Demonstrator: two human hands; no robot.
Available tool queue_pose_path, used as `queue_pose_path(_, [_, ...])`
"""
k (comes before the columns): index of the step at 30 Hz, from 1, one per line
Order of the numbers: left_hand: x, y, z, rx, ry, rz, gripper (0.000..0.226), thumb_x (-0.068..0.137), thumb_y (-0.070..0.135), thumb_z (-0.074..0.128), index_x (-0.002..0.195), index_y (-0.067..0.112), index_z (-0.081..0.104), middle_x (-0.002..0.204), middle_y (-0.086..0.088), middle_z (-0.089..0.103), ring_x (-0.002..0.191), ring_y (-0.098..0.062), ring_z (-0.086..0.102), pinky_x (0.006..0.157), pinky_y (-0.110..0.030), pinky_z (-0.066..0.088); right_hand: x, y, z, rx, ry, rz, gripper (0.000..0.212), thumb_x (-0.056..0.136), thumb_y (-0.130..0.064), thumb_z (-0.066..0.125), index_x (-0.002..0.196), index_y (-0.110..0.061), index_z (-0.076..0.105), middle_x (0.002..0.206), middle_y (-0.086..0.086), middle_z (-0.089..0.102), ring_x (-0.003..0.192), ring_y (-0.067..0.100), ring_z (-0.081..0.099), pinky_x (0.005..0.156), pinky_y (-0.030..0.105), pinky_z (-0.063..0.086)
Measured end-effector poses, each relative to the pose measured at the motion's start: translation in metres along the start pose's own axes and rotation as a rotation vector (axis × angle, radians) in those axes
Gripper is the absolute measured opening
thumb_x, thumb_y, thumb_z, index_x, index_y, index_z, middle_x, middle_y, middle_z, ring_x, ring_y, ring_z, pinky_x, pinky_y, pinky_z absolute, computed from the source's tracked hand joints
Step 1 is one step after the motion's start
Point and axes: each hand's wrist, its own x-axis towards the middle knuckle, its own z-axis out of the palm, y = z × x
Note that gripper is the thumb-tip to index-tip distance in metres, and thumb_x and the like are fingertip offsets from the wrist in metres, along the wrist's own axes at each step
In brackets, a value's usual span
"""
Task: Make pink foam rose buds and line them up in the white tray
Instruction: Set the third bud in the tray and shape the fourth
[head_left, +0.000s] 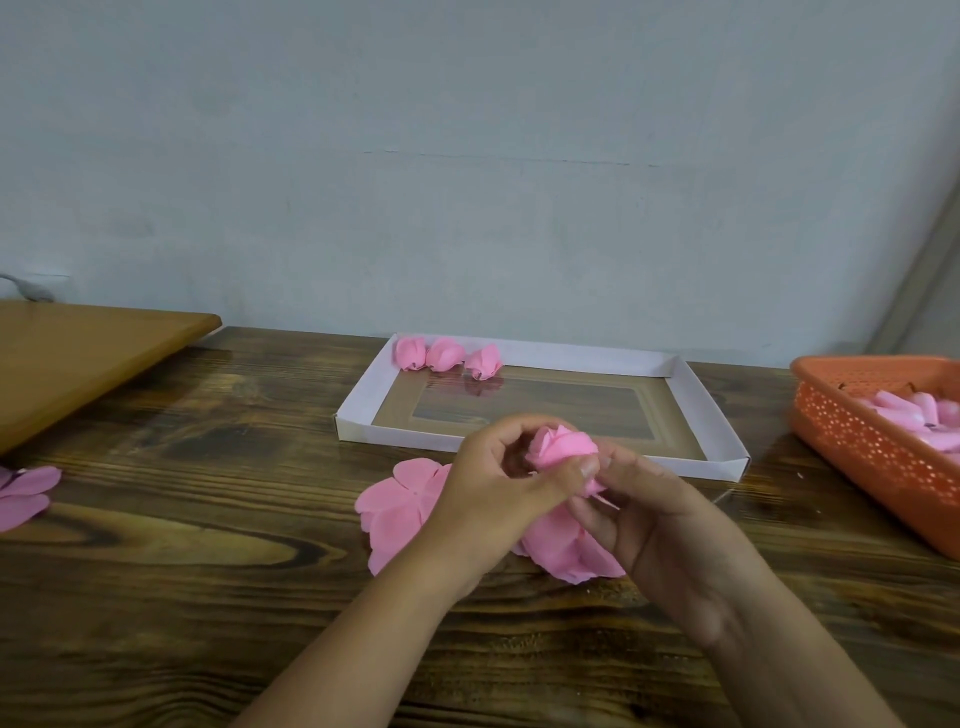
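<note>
A pink foam rose bud (563, 448) is held just in front of the white tray (711, 415), above the table. My left hand (493, 493) curls its fingers and thumb round the bud's left side. My right hand (654, 519) pinches the bud's lower end from the right. Three finished pink buds (447, 356) stand in a row in the tray's far left corner. Flat pink foam petal cut-outs (400, 506) lie on the table under my hands, partly hidden by them.
An orange perforated basket (872, 441) with pink foam pieces stands at the right. More pink petal cut-outs (23, 493) lie at the left edge. A lighter wooden board (88, 353) lies at the back left. A pale wall rises behind the dark wooden table (208, 571).
</note>
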Motion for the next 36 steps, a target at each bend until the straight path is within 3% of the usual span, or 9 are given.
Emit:
queue_pose_path(4, [-0.007,0.003,0.009,-0.143,-0.083,-0.126,0.055,0.067,0.034,0.085,0.119,0.035,0.068,0.113,0.011,0.074,0.099,-0.009,0.073,0.067,-0.028,0.060,-0.001,0.017,0.014,0.191,-0.133,0.052,0.043,0.088,-0.011,0.065,0.126,0.009,0.060,0.106,0.021,0.068,0.088,0.024,0.071,0.071,0.031,0.061])
queue_pose_path(10, [-0.011,0.007,0.012,-0.168,-0.046,-0.106,0.038,0.074,0.051,0.073,0.102,0.027,0.079,0.101,-0.008,0.078,0.099,-0.050,0.068,0.077,-0.058,0.058,-0.002,0.024,0.019,0.136,-0.176,0.007,0.027,0.094,-0.009,0.062,0.117,0.002,0.069,0.108,0.018,0.069,0.088,0.019,0.070,0.072,0.027,0.060])
queue_pose_path(12, [-0.011,0.006,0.012,-0.166,-0.007,-0.127,0.035,0.073,0.053,0.069,0.096,0.029,0.080,0.100,-0.002,0.079,0.100,-0.039,0.073,0.088,-0.067,0.052,-0.002,0.028,0.019,0.094,-0.144,-0.015,0.028,0.092,-0.006,0.064,0.119,0.001,0.069,0.116,0.020,0.069,0.098,0.021,0.070,0.082,0.030,0.061])
queue_pose_path(15, [-0.008,0.005,0.011,-0.269,0.001,-0.184,0.033,0.077,0.054,0.068,0.087,0.025,0.080,0.107,-0.004,0.077,0.098,-0.028,0.074,0.084,-0.053,0.058,-0.002,0.029,0.021,0.032,-0.084,-0.021,0.021,0.087,-0.009,0.071,0.107,-0.006,0.076,0.108,0.017,0.072,0.093,0.022,0.073,0.076,0.030,0.062])
queue_pose_path(19, [-0.007,0.009,0.005,-0.482,-0.062,-0.301,0.034,0.085,0.057,0.062,0.070,0.029,0.073,0.109,0.010,0.076,0.078,-0.020,0.052,0.055,-0.025,0.045,-0.004,0.022,0.019,-0.233,-0.046,0.055,0.022,0.088,-0.028,0.072,0.100,-0.010,0.076,0.092,0.011,0.070,0.069,0.015,0.066,0.056,0.024,0.055])
queue_pose_path(24, [-0.005,0.006,0.004,-0.530,-0.133,-0.343,0.034,0.083,0.058,0.064,0.067,0.031,0.077,0.099,0.012,0.077,0.091,-0.015,0.060,0.081,-0.031,0.043,-0.006,0.023,0.017,-0.304,-0.119,0.154,0.025,0.088,-0.033,0.071,0.090,-0.009,0.079,0.078,0.009,0.072,0.056,0.012,0.060,0.047,0.020,0.048])
queue_pose_path(28, [-0.005,0.003,0.004,-0.587,-0.171,-0.362,0.032,0.074,0.056,0.074,0.064,0.027,0.064,0.100,0.006,0.076,0.088,-0.018,0.043,0.063,-0.033,0.050,-0.005,0.024,0.014,-0.276,-0.135,0.144,0.019,0.081,-0.024,0.070,0.083,-0.008,0.079,0.071,0.006,0.070,0.052,0.009,0.056,0.044,0.017,0.042])
queue_pose_path(31, [-0.006,0.003,0.005,-0.544,-0.166,-0.354,0.032,0.079,0.055,0.072,0.066,0.026,0.065,0.091,0.003,0.074,0.063,-0.020,0.047,0.042,-0.028,0.051,-0.006,0.027,0.015,-0.375,-0.063,0.036,0.016,0.077,-0.021,0.069,0.073,-0.008,0.078,0.064,0.008,0.066,0.050,0.008,0.051,0.044,0.017,0.039])
queue_pose_path(36, [-0.006,0.007,0.007,-0.496,-0.092,-0.354,0.031,0.081,0.050,0.067,0.062,0.027,0.065,0.072,0.004,0.066,0.058,-0.015,0.057,0.053,-0.025,0.043,-0.007,0.036,0.015,-0.851,-0.015,-0.379,0.029,0.086,-0.012,0.060,0.060,-0.002,0.068,0.053,0.015,0.053,0.051,0.011,0.043,0.049,0.022,0.036])
